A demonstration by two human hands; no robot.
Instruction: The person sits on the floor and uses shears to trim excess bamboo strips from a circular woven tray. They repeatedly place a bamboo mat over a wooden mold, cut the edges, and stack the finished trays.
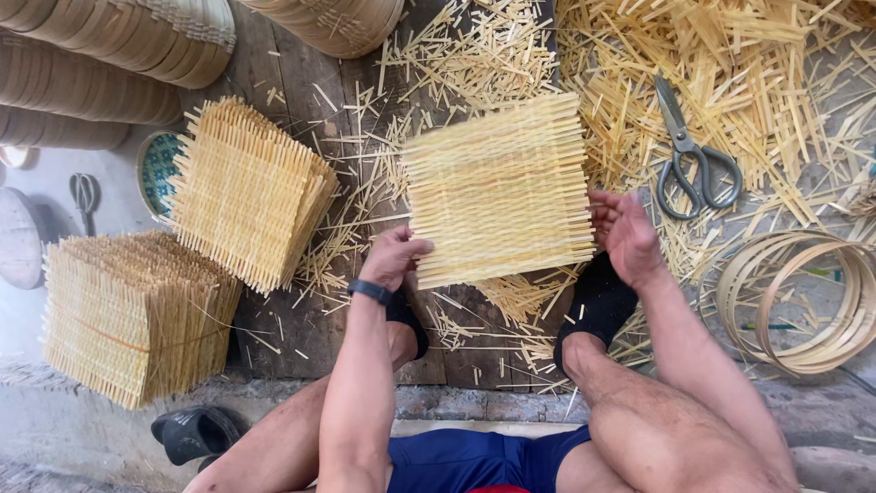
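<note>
I hold a square woven bamboo mat flat in front of me. My left hand grips its lower left corner, thumb on top. My right hand touches the mat's right edge with fingers curled against the strip ends. A black band is on my left wrist. My feet in black socks rest on the wooden boards beneath the mat.
Two stacks of finished woven mats lie at left. Scissors rest on loose bamboo strips at upper right. Bamboo hoops sit at right, round steamer rims at top left, a black sandal at bottom left.
</note>
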